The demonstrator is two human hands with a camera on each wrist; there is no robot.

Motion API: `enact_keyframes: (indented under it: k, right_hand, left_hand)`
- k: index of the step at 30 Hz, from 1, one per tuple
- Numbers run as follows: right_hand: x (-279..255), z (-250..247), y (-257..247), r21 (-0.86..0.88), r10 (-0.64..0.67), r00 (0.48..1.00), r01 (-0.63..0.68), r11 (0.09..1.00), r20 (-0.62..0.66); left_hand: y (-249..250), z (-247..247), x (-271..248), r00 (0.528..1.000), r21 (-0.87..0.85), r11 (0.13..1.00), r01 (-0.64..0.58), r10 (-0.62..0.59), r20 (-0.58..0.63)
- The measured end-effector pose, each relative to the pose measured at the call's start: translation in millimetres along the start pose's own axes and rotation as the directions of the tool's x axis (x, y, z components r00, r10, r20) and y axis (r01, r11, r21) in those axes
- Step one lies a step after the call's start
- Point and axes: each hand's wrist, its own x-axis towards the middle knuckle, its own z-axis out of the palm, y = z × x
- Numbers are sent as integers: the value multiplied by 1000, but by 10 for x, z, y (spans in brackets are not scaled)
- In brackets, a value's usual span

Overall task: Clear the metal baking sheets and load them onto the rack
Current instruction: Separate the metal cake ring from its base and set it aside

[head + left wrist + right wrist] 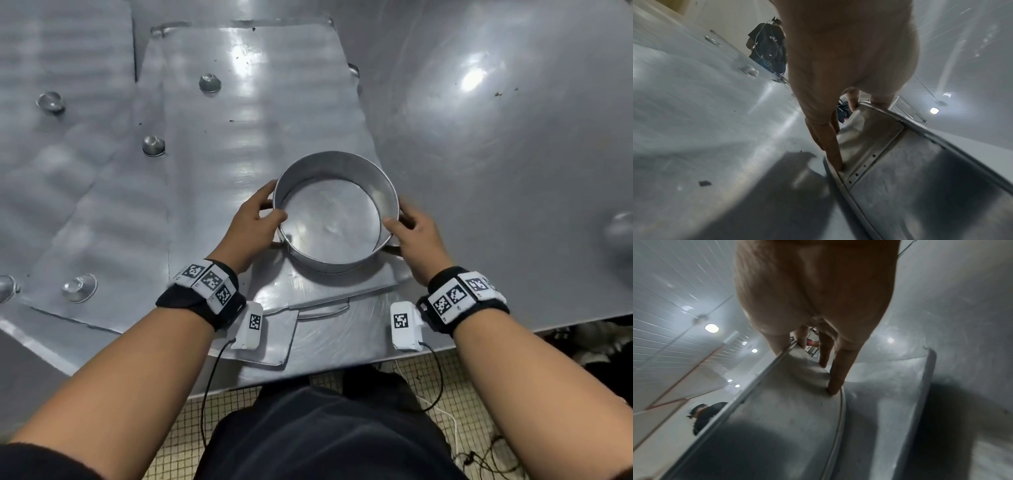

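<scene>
Head view: a round metal pan [334, 212] stands upright on a flat baking sheet [246, 113], near its front edge, on the metal tabletop [496, 154].
Left hand [255, 222]: clamped on the pan's left wall, thumb over the rim, fingers outside.
Right hand [416, 236]: clamped on the pan's right wall in the same way.
Left wrist view: fingertips [838, 165] reach down to the pan's base seam.
Pan contents: nothing inside; bare, shiny floor.
Handling, as judged: thin rigid metal, probably light; smooth walls may slip, so a two-sided hold at the rim suits it.
Sheet: stiff and broad; best taken at opposite edges once the pan is off.
Small domed cups [209, 83]: several lie upside down on the sheets, contents hidden.
Rack: not in view.
</scene>
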Motion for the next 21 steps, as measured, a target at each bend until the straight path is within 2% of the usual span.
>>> enact_keyframes:
  k: [5,11,17,21]
  right_hand:
    - [6,-324,-160,-6,-100,995,100,995,5]
    - [183,-957,-379,18,-194,979,195,981,-62]
    - [301,-1808,-264,10,-215,972,217,976,-91]
    - [336,-2313,-111,-62,-218,972,213,975,-84]
  left_hand:
    - [138,209,-44,996,-89,992,-85,86,7]
    - [474,864,17,984,-147,973,-177,178,-6]
    - [649,1682,181,980,-132,975,-177,187,65]
    - [661,2205,263,980,-106,983,-147,159,121]
